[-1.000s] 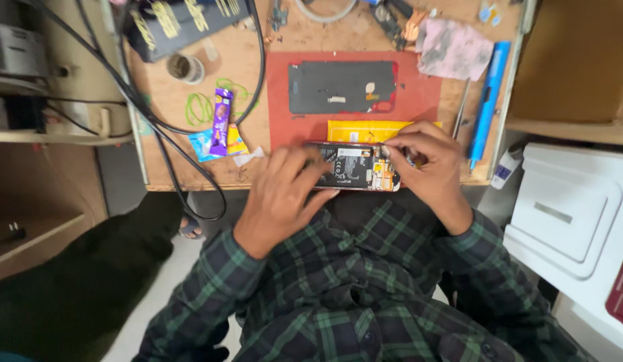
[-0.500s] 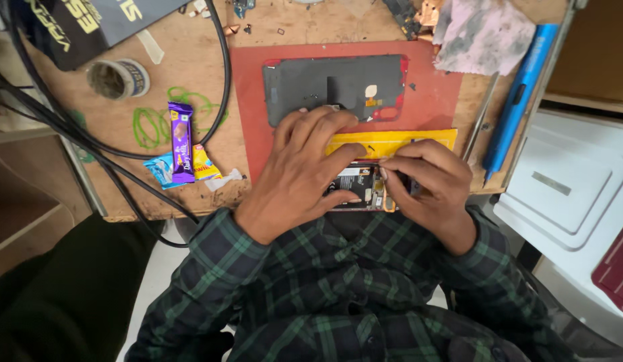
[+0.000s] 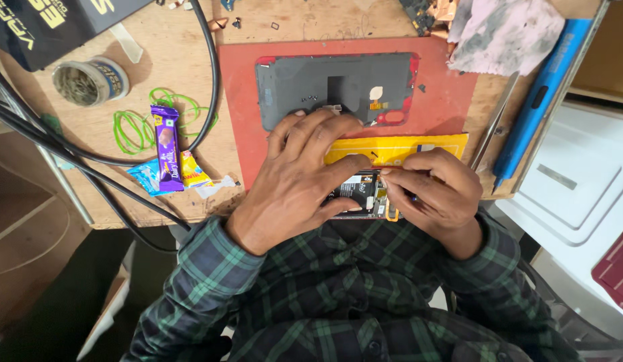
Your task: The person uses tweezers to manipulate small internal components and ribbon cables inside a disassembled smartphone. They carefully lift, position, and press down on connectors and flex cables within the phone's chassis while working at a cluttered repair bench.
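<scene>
A person in a green plaid shirt works on an opened phone at the near edge of a wooden workbench. The left hand lies flat over the phone, fingers spread and pressing down, thumb curled along its near side to pin it. The right hand has its fingers bunched tight at the phone's right end; what they pinch is too small to make out. Just beyond the hands lies a yellow strip, and past that a dark back cover, inner face up, both on a red mat. To the right sit metal tweezers, a blue tool and a stained cloth. To the left are a purple chocolate bar on 2 small wrappers, green rubber bands, a round tin and black cables.
</scene>
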